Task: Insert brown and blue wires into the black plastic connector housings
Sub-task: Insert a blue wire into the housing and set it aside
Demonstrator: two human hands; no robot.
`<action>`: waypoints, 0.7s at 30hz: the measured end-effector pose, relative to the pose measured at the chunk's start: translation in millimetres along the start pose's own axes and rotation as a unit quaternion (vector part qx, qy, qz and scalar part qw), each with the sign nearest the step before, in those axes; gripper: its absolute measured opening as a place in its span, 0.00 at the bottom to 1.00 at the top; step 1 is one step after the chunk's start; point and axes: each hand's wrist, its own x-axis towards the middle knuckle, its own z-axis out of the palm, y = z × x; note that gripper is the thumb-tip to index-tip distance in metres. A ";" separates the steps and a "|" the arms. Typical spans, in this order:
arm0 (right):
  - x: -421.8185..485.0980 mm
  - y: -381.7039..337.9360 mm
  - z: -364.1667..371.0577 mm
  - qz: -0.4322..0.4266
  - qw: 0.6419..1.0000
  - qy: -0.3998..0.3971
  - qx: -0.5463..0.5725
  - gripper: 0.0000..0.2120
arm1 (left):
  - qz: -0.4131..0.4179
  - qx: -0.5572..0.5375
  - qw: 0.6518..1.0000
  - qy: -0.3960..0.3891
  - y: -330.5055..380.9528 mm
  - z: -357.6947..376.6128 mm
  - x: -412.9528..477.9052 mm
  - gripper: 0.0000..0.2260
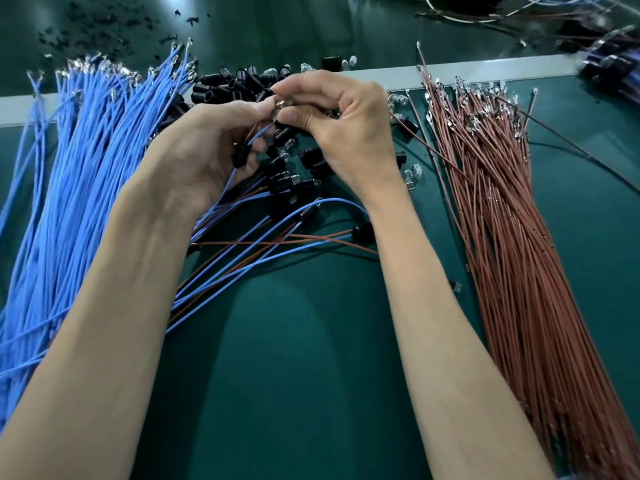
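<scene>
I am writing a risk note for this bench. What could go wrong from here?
1. The right hand and left hand pinch a small part together; it could slip and drop among the housings.
2. Finished wires cross beneath the hands and may snag.
3. Loose bulbs near the right hand could be swept away.

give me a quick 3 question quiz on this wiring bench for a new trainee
1. True or false: the brown wire bundle lies to the right of both forearms.
2. What does the left hand grip? A) a black housing B) a screwdriver C) nothing
3. Fill in: the ___ hand pinches a small shiny part just above that housing.

Key: 1 true; 2 A; 3 right, meaning the right hand.
</scene>
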 end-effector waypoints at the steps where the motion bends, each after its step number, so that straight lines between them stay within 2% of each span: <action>1: 0.1 -0.3 0.0 -0.002 1.000 0.003 0.002 0.12 | 0.003 -0.003 1.000 0.002 0.0 -0.5 -0.1 0.05; 4: 0.5 0.8 -2.4 -0.002 1.000 0.013 0.012 0.12 | 0.007 0.000 1.000 0.011 -0.2 1.0 0.7 0.10; 13: 0.7 4.3 -7.6 -0.005 1.000 -0.011 0.022 0.13 | 0.049 0.028 0.998 0.022 -2.5 6.9 2.2 0.07; 21: 1.9 3.4 -7.0 0.000 1.000 -0.007 0.005 0.11 | 0.144 0.102 0.982 0.069 -3.3 10.7 -2.9 0.08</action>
